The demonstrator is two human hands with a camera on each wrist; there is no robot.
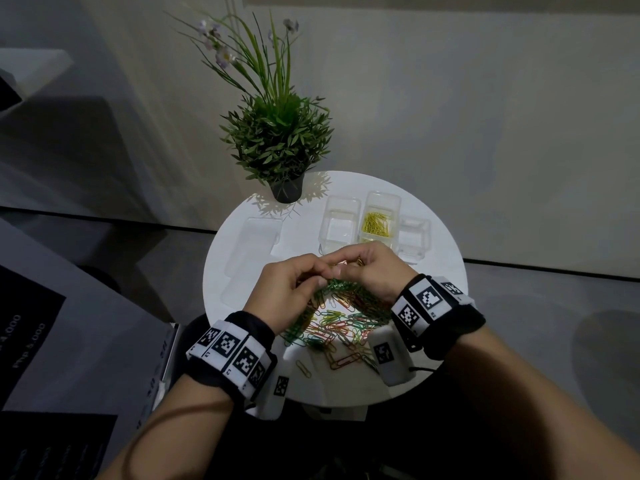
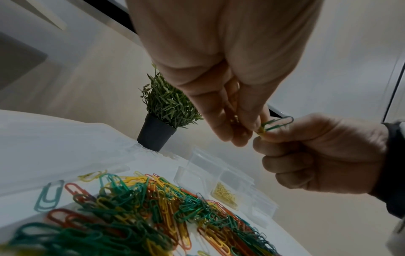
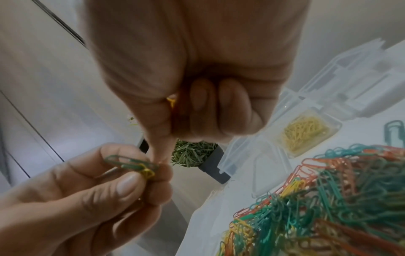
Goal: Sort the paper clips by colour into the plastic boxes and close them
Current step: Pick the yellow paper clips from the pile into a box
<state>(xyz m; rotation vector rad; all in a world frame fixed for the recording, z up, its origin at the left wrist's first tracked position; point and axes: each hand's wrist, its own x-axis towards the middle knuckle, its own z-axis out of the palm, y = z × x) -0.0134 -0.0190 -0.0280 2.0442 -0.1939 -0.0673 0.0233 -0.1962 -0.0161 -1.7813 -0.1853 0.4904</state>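
Above a pile of green, yellow, orange and red paper clips, my hands meet over a linked pair. My left hand pinches the green clip between thumb and forefinger. My right hand pinches the small yellow clip hooked into it, and more yellow clips are tucked in its curled fingers. The green clip sticks up between both hands. Behind them an open clear box holds yellow clips, with an empty open box to its left and another to its right.
The small round white table carries a potted plant at its far edge. Clear lids lie on its left side. Loose clips lie near the front rim. A dark printed board stands to the left.
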